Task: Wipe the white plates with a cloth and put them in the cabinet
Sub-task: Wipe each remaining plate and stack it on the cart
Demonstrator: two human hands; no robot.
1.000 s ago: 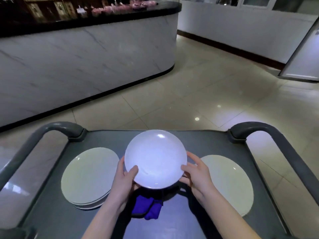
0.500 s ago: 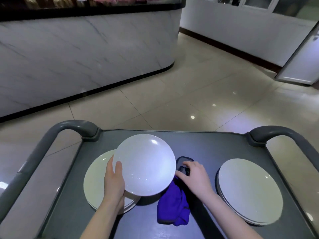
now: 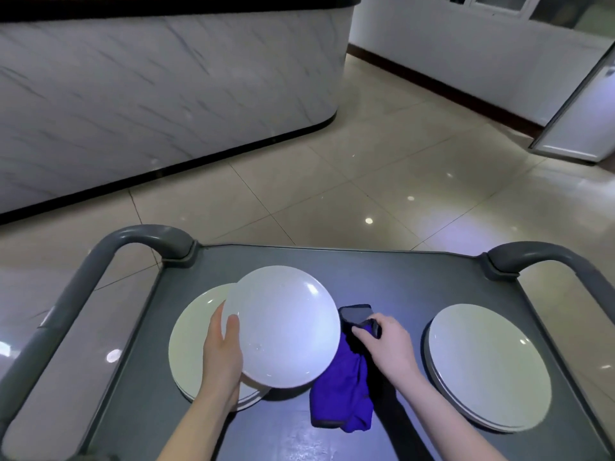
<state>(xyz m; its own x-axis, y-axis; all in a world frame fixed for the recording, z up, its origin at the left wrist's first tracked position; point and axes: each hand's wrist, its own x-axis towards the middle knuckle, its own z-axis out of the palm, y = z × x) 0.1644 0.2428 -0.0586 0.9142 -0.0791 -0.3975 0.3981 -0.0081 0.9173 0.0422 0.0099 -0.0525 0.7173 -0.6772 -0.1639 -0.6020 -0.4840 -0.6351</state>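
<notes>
On the grey cart's worktop (image 3: pixel 382 277), inside the left handle (image 3: pixel 66 311), a stack of white plates (image 3: pixel 196 327) lies flat. Above its right side the left hand (image 3: pixel 221 354) grasps a white plate (image 3: pixel 283 327) by the left rim, thumb on the face and fingers hidden behind. The plate is lifted and tilted, face up and towards the person. Just right of it a blue cloth (image 3: pixel 342 394) lies bunched, its long axis running from the near edge away to the right hand (image 3: pixel 389 347). That hand's curled fingers grasp its far end beside a dark flat object (image 3: pixel 356 314). Further right, apart, a second plate stack (image 3: pixel 486 364) lies flat.
</notes>
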